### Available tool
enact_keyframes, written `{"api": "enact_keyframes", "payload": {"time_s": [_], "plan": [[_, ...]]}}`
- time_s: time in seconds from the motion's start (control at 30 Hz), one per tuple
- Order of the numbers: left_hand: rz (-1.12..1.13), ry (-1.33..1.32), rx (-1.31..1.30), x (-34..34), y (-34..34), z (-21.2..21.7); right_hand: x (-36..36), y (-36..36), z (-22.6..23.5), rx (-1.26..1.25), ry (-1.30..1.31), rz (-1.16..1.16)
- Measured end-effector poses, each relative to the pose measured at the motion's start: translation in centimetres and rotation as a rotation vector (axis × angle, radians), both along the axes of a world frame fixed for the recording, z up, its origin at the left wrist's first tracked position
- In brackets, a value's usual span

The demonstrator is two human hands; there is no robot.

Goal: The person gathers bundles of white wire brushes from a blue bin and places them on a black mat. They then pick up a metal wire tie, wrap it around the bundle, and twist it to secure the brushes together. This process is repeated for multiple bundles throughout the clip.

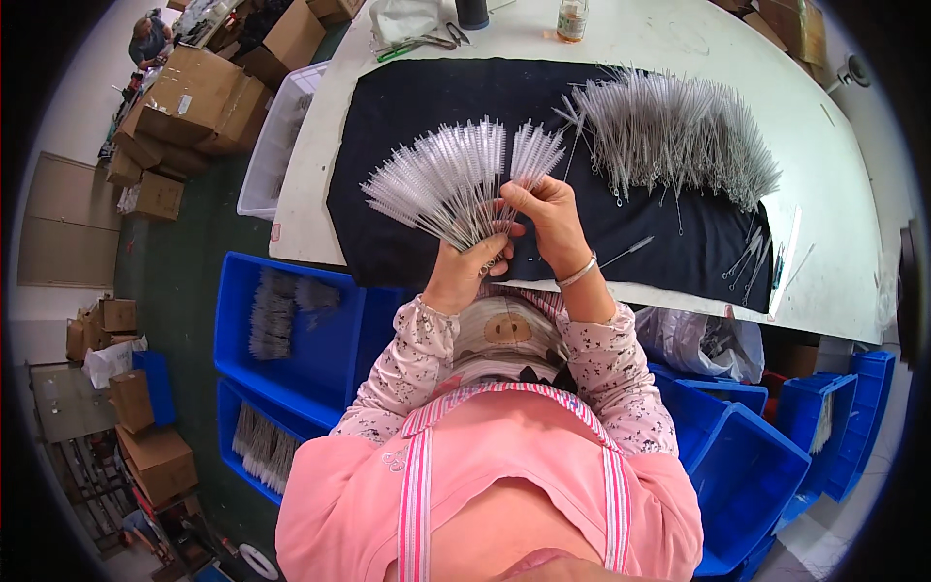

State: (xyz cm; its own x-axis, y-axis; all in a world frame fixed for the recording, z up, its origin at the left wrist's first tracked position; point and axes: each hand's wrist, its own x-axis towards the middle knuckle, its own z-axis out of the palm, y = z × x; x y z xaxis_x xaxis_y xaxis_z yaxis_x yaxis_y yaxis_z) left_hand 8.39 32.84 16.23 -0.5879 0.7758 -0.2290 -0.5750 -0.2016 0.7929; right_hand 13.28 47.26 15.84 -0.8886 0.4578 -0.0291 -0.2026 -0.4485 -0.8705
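My left hand (464,272) is closed round the wire stems of a fanned bunch of small white-bristled straw brushes (441,175). Their looped ends show by its fingers. My right hand (553,218) pinches a smaller group of the same brushes (535,153) at the right side of the fan, with a narrow gap between the two groups. Both hands are just above the near part of a dark cloth (388,126) on the white table. To the right lies a big heap of similar brushes (669,136), bristles mostly pointing away.
Single brushes (630,248) lie near the cloth's front edge. At the back are pliers (458,35), a small glass jar (572,19) and a dark cylinder (472,14). Blue bins (335,335) stand below the table on both sides. Cardboard boxes (194,92) are stacked far left, near another person (148,41).
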Motion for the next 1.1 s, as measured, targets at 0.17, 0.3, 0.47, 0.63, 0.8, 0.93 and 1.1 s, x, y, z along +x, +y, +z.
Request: {"api": "enact_keyframes", "payload": {"time_s": [0.17,0.3,0.47,0.63,0.8,0.93,1.1], "plan": [[-0.041,0.077,-0.091,0.0,0.0,0.3,0.1,-0.4,0.7,-0.120,0.085,0.051],[-0.070,0.066,-0.025,0.1,0.2,0.7,-1.1,0.5,0.3,0.021,0.113,-0.205],[-0.146,0.032,-0.060,0.3,-0.3,0.1,0.8,4.0,7.0,1.192,0.353,-0.417],[-0.230,0.027,-0.052,1.3,0.0,-0.2,0.6,2.3,8.0,1.682,0.255,-0.263],[-0.238,-0.052,-0.028,1.4,-0.1,0.5,0.5,2.1,7.2,1.685,0.193,-0.315],[-0.233,-0.084,-0.005,1.4,0.0,0.6,0.5,2.1,7.3,1.847,0.110,-0.367],[-0.095,-0.042,-0.013,0.3,-0.1,0.5,1.5,2.0,8.0,1.615,0.125,-0.737]]}}
